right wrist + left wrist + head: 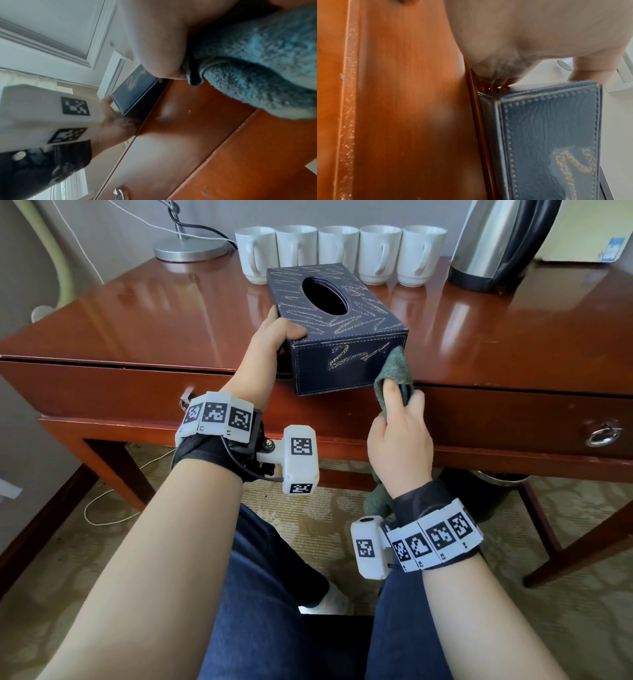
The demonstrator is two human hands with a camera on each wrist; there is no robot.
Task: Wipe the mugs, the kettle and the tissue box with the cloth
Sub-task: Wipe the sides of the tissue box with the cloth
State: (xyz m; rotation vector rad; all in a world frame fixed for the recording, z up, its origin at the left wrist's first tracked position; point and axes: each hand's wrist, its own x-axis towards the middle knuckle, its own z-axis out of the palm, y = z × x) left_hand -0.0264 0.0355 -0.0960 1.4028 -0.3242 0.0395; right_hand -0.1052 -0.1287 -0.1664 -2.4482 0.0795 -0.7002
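Box: the dark blue stitched leather tissue box (337, 326) sticks out over the front edge of the shiny red-brown wooden counter (496, 337) | Left hand (274, 337): fingers grip the box's left end so it can't slide | Right hand (399, 440): fingers bunch the fuzzy green cloth (392, 374) against the box's front right corner to rub off scribbles | White mugs (339, 251) and steel kettle (493, 244) wait behind the box.

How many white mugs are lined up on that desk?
5. The mugs stand side by side at the back of the desk, behind the tissue box. None seems hidden.
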